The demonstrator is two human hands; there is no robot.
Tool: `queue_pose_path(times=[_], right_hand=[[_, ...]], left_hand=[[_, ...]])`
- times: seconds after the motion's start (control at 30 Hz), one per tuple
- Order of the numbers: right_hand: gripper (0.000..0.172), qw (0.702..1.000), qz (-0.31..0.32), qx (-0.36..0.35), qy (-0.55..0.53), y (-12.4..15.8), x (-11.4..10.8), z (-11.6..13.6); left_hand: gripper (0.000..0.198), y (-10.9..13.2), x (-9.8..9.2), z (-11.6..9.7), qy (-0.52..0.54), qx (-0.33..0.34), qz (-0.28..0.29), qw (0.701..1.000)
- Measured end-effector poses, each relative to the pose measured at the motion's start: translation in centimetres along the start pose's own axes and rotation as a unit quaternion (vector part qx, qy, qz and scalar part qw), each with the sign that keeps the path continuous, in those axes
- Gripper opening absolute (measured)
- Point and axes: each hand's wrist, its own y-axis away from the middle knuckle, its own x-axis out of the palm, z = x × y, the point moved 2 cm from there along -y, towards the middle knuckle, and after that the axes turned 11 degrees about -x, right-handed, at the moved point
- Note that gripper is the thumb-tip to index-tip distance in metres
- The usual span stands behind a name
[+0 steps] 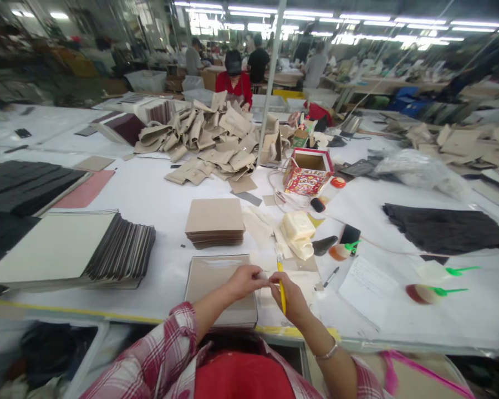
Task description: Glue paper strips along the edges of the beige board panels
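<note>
My left hand point(246, 281) is above the right side of a stack of boards point(216, 271), its fingertips pinched on something small and pale that I cannot make out. Close beside it, my right hand point(289, 293) has its fingertips near the same small thing, and a yellow-handled brush point(281, 288) is held in it, bristle end pointing away from me. Just beyond the brush stands a cream-coloured container point(298, 228). Behind the board stack sits a smaller stack of tan boards point(215, 219).
A large stack of pale and dark panels point(66, 244) lies at left. Beige pieces point(216, 138) are heaped at the back. A red box point(307, 173), a pen point(331, 277), a paper sheet point(368, 288) and glue bottles point(424, 293) are at right. A person point(234, 83) is across the table.
</note>
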Motion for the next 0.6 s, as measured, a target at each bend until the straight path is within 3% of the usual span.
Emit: queue_pose_path(times=[0.1,0.3,0.47,0.6], right_hand=[[0.018,0.999,0.013,0.02,-0.03,-0.8,0.8,1.2],[0.013,0.995,0.06,0.071,-0.036,-1.7,4.5,0.4],[0.02,0.992,0.05,0.095,-0.067,-4.3,7.0,-0.1],[0.024,0.994,0.045,0.092,-0.045,-5.6,8.2,-0.2]], left_hand=[[0.025,1.0,-2.3,1.5,0.129,-0.074,-0.043,0.988],[0.031,6.1,-7.8,7.8,0.346,-0.195,-0.13,0.908],[0.034,6.9,-10.2,10.7,0.421,-0.217,-0.206,0.857],[0.033,6.0,-11.1,11.6,0.399,-0.226,-0.238,0.856]])
